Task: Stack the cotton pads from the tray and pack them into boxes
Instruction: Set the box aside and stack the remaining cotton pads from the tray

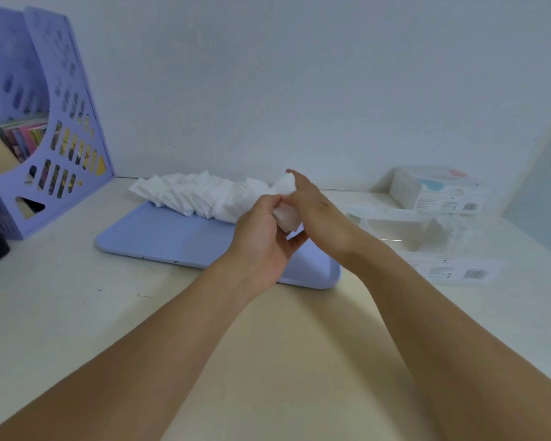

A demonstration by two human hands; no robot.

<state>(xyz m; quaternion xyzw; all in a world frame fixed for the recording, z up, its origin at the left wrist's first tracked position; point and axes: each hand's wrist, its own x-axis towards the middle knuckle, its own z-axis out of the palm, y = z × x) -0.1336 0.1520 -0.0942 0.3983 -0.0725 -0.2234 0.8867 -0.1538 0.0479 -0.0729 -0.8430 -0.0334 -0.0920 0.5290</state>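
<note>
Head view catches the packing at an early-to-middle stage, by my reading. Both hands meet above the lilac tray (pixel 159 237): the left hand (pixel 261 237) and the right hand (pixel 315 205) have their fingers closed around a small bundle of cotton pads (pixel 287 218), squaring it into a stack. Beyond the fingertips and off to their left, a long fanned row of loose pads (pixel 198 195) lies along the tray's far edge, so most of the stacking is left to do.

To the right of the right hand's fingers sit clear plastic boxes. The far box (pixel 433 189) looks filled and closed; the near open box (pixel 427 233) seems to hold some white pads, though glare and transparency make its contents hard to judge. A flat piece with a barcode (pixel 458 272) nearer the camera may be a lid; I cannot tell.

How many pads are in the bundle is hidden by the fingers.
</note>
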